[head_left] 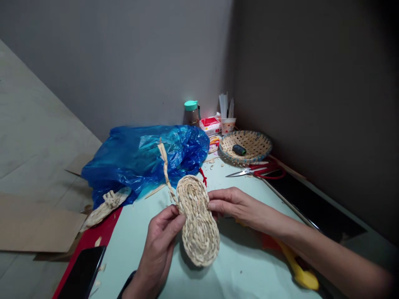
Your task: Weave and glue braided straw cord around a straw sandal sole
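A braided straw sole (pixel 199 224), shaped like a small shoe sole, is held up over the pale green tabletop between my hands. My left hand (pixel 162 241) pinches its left edge near the narrow waist. On the opposite edge, a little higher, my right hand (pixel 238 205) grips with thumb and fingers; some of those fingertips are hidden behind the sole. A loose tail of twisted straw (pixel 166 166) rises from the sole's upper left side. A finished-looking straw slipper (pixel 107 206) lies at the left, beside the blue bag.
Behind the hands lies a blue plastic bag (pixel 146 153). Red-handled scissors (pixel 257 170) rest by a bamboo basket (pixel 226 154) holding a dark thread spool (pixel 239 150). A yellow-handled tool (pixel 299 270) is under my right forearm. A phone (pixel 81 274) lies front left; a jar (pixel 191 112) stands at the back.
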A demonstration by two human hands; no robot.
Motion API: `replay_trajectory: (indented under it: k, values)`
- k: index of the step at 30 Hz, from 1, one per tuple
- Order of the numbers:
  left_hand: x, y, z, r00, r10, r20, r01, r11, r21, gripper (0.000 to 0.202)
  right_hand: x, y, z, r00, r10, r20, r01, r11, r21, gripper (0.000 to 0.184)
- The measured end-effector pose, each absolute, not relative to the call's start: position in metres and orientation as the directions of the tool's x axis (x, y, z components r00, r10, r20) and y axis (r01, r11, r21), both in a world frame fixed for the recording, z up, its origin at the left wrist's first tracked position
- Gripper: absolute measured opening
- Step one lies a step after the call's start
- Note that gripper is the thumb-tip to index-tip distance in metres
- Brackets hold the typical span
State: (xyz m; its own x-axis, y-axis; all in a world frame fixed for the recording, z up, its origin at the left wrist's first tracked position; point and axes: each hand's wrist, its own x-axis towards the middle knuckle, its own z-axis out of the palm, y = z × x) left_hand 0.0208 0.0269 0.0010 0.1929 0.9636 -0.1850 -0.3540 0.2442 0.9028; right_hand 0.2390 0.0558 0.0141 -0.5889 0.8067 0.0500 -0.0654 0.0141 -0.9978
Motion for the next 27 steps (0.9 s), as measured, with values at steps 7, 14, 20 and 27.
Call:
replay_trajectory:
  k: [7,14,20,27]
  values:
    - [0.021,0.030,0.001,0.108,0.982,-0.156,-0.330,0.183,0.926,0.023,0.238,0.054,0.021,-0.405,0.912,0.064,-0.126,0.014,-0.992,0.020]
    - [0.008,0.045,0.006,-0.131,0.987,-0.095,-0.377,0.039,0.925,0.025,0.257,0.064,0.026,0.183,0.979,0.089,-0.407,0.158,-0.899,0.010]
    - [-0.015,0.058,0.010,-0.361,0.932,0.016,-0.383,-0.164,0.909,0.024,0.247,0.060,0.023,0.041,0.999,0.023,-0.437,0.038,-0.899,0.026]
    - [-0.035,0.071,0.002,-0.447,0.890,0.085,-0.322,-0.249,0.913,0.037,0.248,0.056,0.006,-0.097,0.995,0.009,-0.391,-0.029,-0.920,0.036]
